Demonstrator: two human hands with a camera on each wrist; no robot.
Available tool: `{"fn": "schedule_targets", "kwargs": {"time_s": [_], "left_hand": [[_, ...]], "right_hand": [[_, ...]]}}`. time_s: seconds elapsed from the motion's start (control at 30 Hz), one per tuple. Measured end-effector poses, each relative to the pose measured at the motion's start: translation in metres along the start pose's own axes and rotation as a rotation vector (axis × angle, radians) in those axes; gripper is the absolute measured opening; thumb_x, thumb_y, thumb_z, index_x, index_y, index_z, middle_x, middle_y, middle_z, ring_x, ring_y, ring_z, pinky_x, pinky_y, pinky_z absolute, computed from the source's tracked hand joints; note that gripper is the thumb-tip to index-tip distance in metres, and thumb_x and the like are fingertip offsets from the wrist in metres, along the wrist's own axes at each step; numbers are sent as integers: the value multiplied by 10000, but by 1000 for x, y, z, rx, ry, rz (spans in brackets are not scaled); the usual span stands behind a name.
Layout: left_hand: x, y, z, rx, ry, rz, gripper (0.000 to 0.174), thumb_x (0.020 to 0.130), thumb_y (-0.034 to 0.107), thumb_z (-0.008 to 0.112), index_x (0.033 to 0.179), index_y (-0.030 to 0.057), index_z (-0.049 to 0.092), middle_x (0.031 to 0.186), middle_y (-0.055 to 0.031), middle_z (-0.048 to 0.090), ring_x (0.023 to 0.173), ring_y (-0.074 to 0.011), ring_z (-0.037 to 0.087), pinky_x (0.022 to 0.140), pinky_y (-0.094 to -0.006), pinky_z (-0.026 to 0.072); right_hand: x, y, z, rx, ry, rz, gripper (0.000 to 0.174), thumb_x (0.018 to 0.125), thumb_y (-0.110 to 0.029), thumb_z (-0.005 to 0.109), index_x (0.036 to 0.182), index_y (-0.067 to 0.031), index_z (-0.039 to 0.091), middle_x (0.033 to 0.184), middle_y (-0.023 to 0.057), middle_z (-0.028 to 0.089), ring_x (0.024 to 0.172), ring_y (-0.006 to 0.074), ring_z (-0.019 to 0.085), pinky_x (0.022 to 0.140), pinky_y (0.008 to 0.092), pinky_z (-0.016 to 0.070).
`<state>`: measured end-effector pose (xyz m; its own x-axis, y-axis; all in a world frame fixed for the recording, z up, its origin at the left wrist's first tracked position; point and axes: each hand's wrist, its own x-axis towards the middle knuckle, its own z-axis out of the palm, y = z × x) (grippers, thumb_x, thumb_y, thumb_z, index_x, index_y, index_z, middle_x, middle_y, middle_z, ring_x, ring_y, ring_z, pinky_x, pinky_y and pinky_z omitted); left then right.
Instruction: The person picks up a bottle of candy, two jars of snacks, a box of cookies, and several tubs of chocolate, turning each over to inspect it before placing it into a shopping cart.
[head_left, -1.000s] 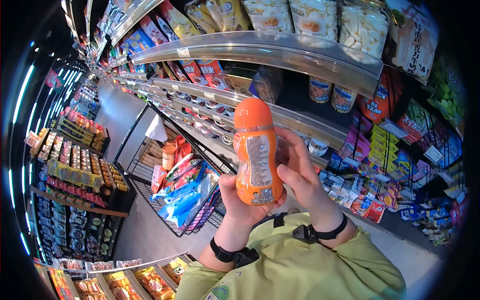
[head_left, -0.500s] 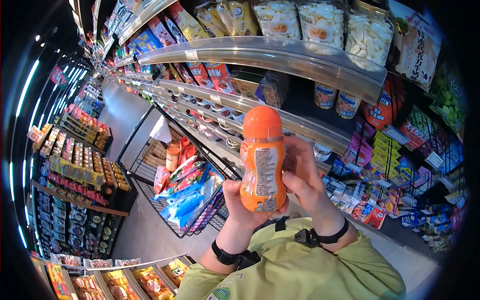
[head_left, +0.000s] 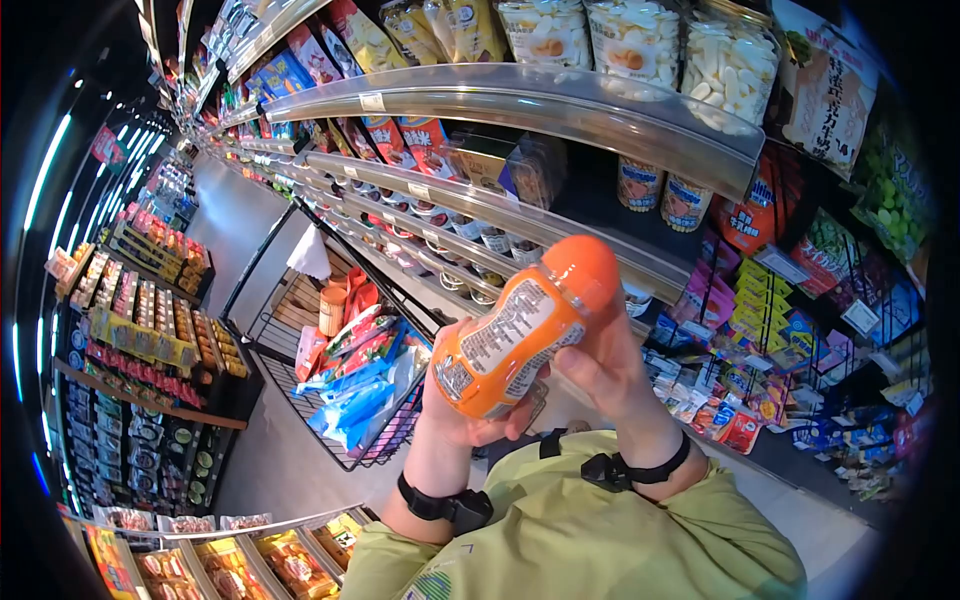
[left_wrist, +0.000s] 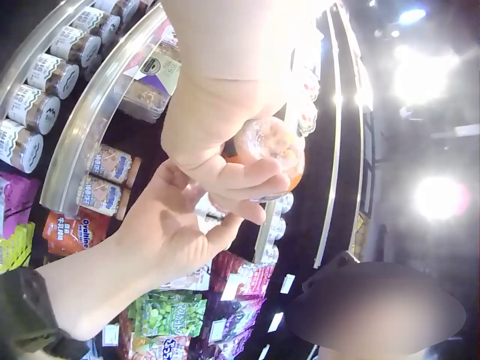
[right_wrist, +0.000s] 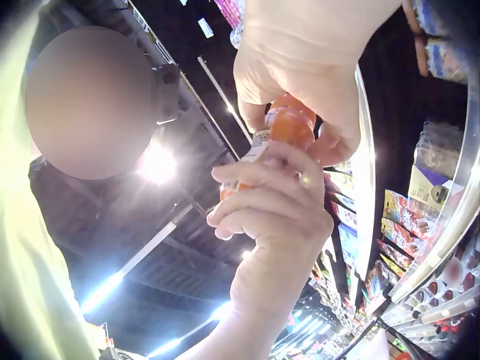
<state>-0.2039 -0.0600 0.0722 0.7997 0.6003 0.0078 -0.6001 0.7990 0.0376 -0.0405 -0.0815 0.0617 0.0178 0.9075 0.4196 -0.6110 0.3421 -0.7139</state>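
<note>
An orange plastic bottle (head_left: 505,345) with a narrowed waist, a rounded orange cap (head_left: 582,270) and a printed label is held in front of the body, tilted with its cap up to the right. My left hand (head_left: 455,400) grips the lower end, its fingers wrapped under the base. The right hand (head_left: 612,365) holds the upper part just below the cap, thumb on the near side. In the left wrist view the bottle's base (left_wrist: 274,146) shows past the left fingers. The right wrist view has the left fingers (right_wrist: 262,180) curled across the bottle's body.
A black wire shopping cart (head_left: 345,455) with bagged goods and an orange jar (head_left: 333,310) stands at the left. Snack shelves with a clear front rail (head_left: 560,90) run along the right; hanging candy packets (head_left: 765,310) are beyond. Display racks (head_left: 150,350) line the far left.
The bottle has gone from upright to tilted, its cap swinging right and its base left. Both hands have kept hold of it, the left moving slightly left with the base.
</note>
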Motion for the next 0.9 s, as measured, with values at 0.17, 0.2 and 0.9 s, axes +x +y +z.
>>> {"fn": "schedule_targets", "kwargs": {"time_s": [0.17, 0.2, 0.9], "left_hand": [[-5, 11, 7, 271, 27, 2, 761, 916, 662, 212, 1343, 71, 430, 1020, -329, 601, 650, -485, 633, 400, -424, 544], [-6, 8, 16, 405, 172, 98, 778, 910, 673, 203, 1345, 69, 430, 1024, -303, 614, 682, -476, 643, 440, -444, 561], [-4, -30, 43, 1539, 201, 876, 617, 852, 76, 588, 1411, 15, 335, 1349, -144, 362, 1284, -241, 362, 1064, -369, 319]], "right_hand": [[-6, -3, -10, 57, -10, 100, 754, 807, -64, 691, 1412, -79, 241, 1402, 100, 352, 1311, 236, 371, 1075, 408, 324], [-7, -2, -12, 25, 15, 50, 757, 801, -68, 703, 1409, -79, 251, 1394, 100, 365, 1308, 236, 374, 1072, 417, 333], [-9, -10, 2, -38, 137, -77, 697, 843, -198, 667, 1413, -48, 296, 1390, 162, 408, 1277, 311, 447, 1015, 451, 429]]}}
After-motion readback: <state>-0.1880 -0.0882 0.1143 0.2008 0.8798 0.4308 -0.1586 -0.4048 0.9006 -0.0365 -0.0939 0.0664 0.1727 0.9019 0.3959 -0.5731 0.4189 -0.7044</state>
